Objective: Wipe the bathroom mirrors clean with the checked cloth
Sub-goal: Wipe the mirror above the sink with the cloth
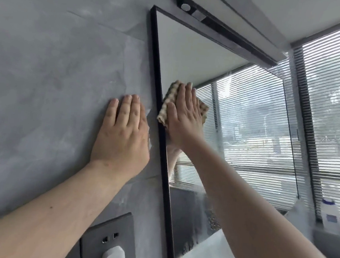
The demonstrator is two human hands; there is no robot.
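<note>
Nearest me, my left hand [122,131] lies flat, holding nothing, on the grey wall [47,68]. At two o'clock, my right hand [183,113] presses the waffle-textured checked cloth [168,106] flat against the black-framed mirror [236,122]. I judge wiping midway: haze remains at the lower glass.

Right hand [183,113] presses the checked cloth [168,104] flat against the black-framed mirror [247,118]; left hand [122,133] rests flat on the grey wall [47,78].

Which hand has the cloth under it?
The right hand presses the checked cloth flat against the mirror. The left hand rests bare on the grey wall.
</note>
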